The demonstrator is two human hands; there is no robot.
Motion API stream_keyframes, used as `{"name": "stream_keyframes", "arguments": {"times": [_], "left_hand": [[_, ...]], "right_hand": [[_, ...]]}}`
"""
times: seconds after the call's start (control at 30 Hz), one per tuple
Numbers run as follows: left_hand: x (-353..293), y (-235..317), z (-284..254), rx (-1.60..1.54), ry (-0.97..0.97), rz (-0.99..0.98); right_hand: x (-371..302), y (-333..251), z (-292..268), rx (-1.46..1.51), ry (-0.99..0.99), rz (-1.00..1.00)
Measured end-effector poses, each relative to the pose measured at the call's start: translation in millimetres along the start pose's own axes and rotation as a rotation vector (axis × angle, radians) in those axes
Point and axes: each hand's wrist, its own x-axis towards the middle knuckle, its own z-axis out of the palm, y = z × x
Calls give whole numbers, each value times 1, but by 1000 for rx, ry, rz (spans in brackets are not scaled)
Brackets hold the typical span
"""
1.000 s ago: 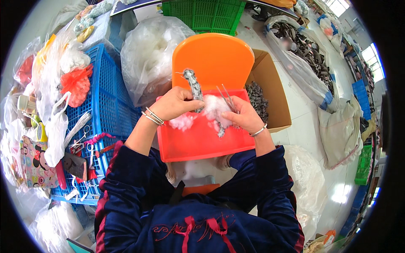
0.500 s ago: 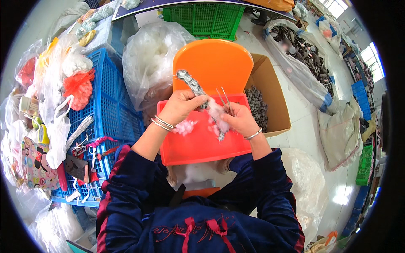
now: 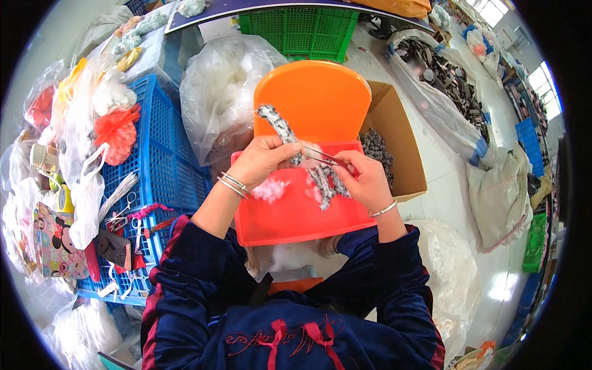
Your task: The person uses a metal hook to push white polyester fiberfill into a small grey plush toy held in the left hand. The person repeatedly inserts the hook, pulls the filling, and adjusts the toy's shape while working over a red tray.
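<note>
My left hand (image 3: 264, 159) pinches a narrow, fuzzy grey-and-white fabric piece (image 3: 277, 123), whose one end sticks up and away from me. Thumb and fingers of my right hand (image 3: 369, 182) close on metal tweezers (image 3: 322, 156). Their tips point left and reach the fabric beside my left thumb; whether they are inside it I cannot tell. Similar grey fabric (image 3: 325, 188) hangs or lies below the tweezers, over a red plastic tray (image 3: 290, 227); I cannot tell if it joins the held piece. White fluffy stuffing (image 3: 270, 190) rests on the tray, left of that fabric.
Behind the tray rises an orange chair back (image 3: 311, 92). A cardboard box (image 3: 407, 148) with grey fuzzy pieces stands right of it, a clear bag of white stuffing (image 3: 225, 86) left. The blue crate (image 3: 176, 148) at left bears scissors (image 3: 131, 200) and bags.
The tweezers have swung from pointing up and away to pointing left at the fabric. The white fluff by my right fingers now shows only behind the tweezers. My left hand has barely moved.
</note>
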Motion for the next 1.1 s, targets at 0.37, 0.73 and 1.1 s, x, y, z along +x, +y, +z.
{"name": "stream_keyframes", "arguments": {"times": [0.37,0.73,1.1], "left_hand": [[2,-2,6,75,129,33],[1,-2,1,276,131,45],[-1,-3,2,214,97,105]], "right_hand": [[0,-7,-9,18,-100,75],[-2,-11,-9,153,-109,56],[-4,-11,-5,189,-92,49]]}}
